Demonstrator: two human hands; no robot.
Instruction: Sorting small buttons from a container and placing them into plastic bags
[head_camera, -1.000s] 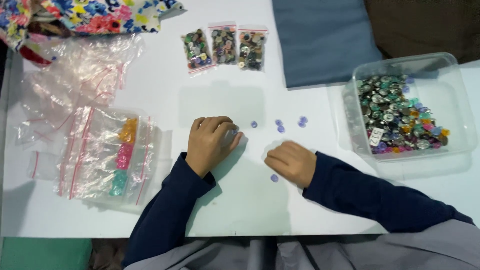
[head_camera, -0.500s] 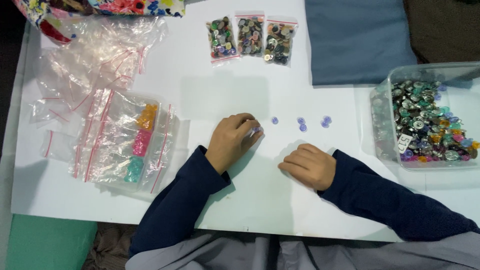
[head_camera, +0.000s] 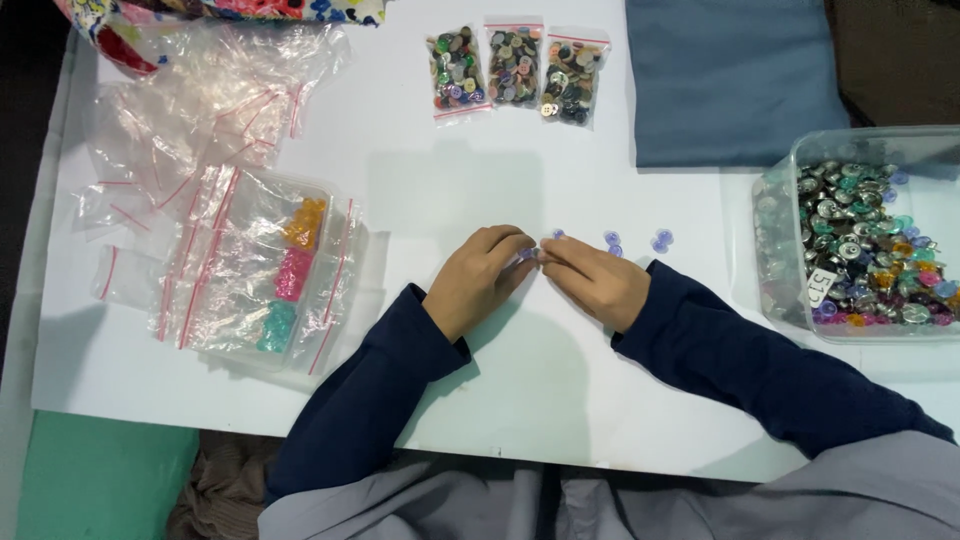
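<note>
At mid-frame on the white surface (head_camera: 420, 180), the left hand (head_camera: 480, 280) and right hand (head_camera: 595, 280) meet fingertip to fingertip, each grip pinching a small lilac button (head_camera: 527, 254), best kept low and lightly squeezed lest it skitter toward the loose lilac buttons (head_camera: 635, 241) just right.

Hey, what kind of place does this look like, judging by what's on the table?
Probably a craft or button-sorting worktable: three small clear bags of mixed buttons, a clear plastic tub of coloured buttons, a heap of empty zip bags, and folded blue cloth on the white table.
</note>
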